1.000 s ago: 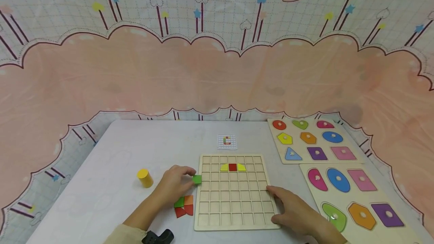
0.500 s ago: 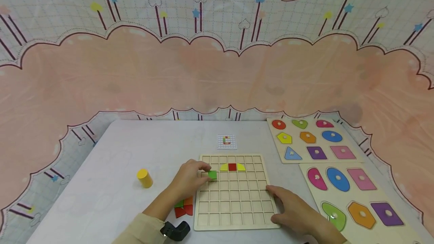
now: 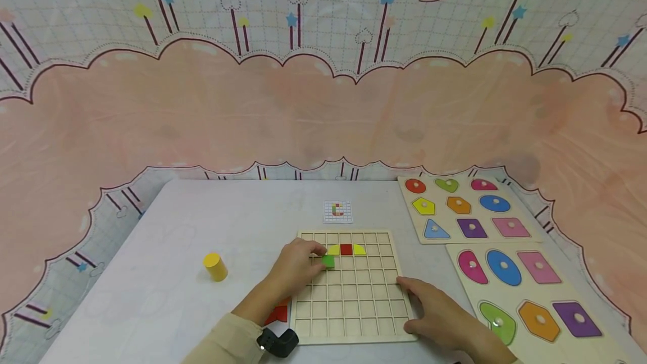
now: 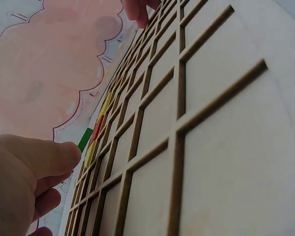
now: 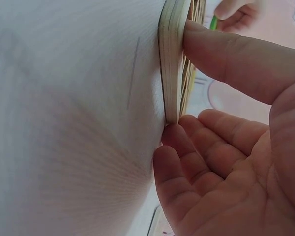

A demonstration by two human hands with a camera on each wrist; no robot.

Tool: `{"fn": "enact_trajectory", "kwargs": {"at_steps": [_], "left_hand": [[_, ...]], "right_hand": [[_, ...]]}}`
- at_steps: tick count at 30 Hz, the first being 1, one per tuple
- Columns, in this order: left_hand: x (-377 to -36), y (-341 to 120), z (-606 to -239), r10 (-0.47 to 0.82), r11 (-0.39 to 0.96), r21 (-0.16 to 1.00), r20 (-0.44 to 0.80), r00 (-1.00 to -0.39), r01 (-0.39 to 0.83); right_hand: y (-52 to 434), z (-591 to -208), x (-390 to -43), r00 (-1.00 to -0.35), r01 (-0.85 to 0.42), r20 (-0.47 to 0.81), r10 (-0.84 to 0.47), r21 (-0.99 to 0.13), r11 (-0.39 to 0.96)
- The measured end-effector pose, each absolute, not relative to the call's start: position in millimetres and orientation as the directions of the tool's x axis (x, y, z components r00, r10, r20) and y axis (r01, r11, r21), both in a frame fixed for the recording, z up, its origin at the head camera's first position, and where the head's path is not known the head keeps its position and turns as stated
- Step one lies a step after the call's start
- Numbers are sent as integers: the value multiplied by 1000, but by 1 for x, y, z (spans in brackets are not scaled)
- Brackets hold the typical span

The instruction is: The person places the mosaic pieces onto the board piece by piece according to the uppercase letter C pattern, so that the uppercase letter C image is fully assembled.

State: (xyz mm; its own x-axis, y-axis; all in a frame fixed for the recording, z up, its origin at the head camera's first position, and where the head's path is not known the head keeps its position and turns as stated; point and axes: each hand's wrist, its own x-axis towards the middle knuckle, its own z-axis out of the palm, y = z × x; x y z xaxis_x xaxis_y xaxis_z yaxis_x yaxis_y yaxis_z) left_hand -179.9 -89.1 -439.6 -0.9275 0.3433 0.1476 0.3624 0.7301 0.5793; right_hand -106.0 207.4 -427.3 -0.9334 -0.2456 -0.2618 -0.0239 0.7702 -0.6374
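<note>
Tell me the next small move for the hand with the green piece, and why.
Probably lower the green piece into the grid cell just below the left yellow piece. The left hand pinches it right over that spot, while the right hand steadies the wooden grid board at its edge.

The person's left hand (image 3: 298,265) reaches forward from the near left, forearm in a beige sleeve with a black wrist device. Its thumb and fingers are curled together, pinching a small green piece (image 3: 328,261). The right hand (image 3: 440,310) rests near the right, palm down and fingers relaxed. Its thumb lies on top of the gridded board's (image 5: 171,59) near-right edge, and the fingertips (image 5: 174,140) touch the board's side. The two hands are well apart.
</note>
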Motion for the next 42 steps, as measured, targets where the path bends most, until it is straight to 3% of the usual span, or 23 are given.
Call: {"fn": "enact_trajectory", "kwargs": {"at_steps": [42], "left_hand": [[-181, -75, -450, 321, 742, 570, 163, -933, 354]], "right_hand": [[209, -426, -104, -931, -64, -237, -279, -643, 763]]}}
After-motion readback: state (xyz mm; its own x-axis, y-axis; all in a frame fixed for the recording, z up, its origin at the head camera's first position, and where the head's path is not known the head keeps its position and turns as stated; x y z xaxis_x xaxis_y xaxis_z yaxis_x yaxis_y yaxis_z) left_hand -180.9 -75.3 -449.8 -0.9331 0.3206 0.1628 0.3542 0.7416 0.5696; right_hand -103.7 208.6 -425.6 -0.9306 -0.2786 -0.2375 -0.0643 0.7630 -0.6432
